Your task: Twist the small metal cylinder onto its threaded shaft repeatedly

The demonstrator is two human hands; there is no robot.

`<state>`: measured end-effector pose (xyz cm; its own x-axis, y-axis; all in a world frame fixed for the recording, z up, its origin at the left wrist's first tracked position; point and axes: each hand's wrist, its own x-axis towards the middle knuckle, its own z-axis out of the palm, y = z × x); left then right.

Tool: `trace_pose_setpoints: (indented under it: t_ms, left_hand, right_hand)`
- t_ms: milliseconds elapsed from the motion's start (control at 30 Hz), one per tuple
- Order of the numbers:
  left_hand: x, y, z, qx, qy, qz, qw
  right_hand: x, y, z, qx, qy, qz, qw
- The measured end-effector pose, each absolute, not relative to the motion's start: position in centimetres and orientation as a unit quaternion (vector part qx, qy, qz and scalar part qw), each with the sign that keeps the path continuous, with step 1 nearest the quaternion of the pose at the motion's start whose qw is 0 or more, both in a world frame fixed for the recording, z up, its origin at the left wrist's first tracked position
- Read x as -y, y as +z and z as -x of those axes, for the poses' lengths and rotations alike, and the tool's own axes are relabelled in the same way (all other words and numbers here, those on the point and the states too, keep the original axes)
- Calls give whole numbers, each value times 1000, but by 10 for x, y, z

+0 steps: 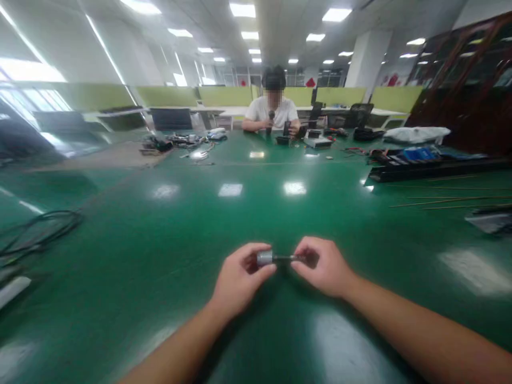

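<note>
Low over the green table (192,234), my left hand (238,277) pinches a short silver cylinder (264,258) that looks like a small motor, thumb below and fingers above. A thin dark rod (285,258) reaches from the cylinder's right end to my right hand (326,268), whose thumb and fingertips are closed on its far end. Rod and cylinder lie in one level line between the hands. Whether the two are one piece cannot be made out, and the rod's right end is partly hidden by my fingers.
Across the table a person (272,109) holds dark objects. Black cables (44,226) lie at the left. Loose parts (192,140) are piled at the far left. On the right are a long black bar (432,169), thin rods (452,199) and a white bag (416,134).
</note>
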<state>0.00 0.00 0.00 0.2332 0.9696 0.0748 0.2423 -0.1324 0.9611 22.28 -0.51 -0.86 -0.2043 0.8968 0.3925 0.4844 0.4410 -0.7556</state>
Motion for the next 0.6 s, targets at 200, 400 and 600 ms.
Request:
trace_pose_setpoints:
  t_ms: [200, 400, 600]
  left_hand:
    - [-1, 2, -3, -473, 405, -629, 466]
    - [0, 1, -2, -470, 407, -630, 465]
    - [-2, 0, -1, -470, 407, -630, 466]
  right_hand:
    - [7, -7, -224, 735, 243, 470, 424]
    - [6, -6, -224, 737, 235, 470, 425]
    - [7, -5, -225, 737, 233, 471, 425]
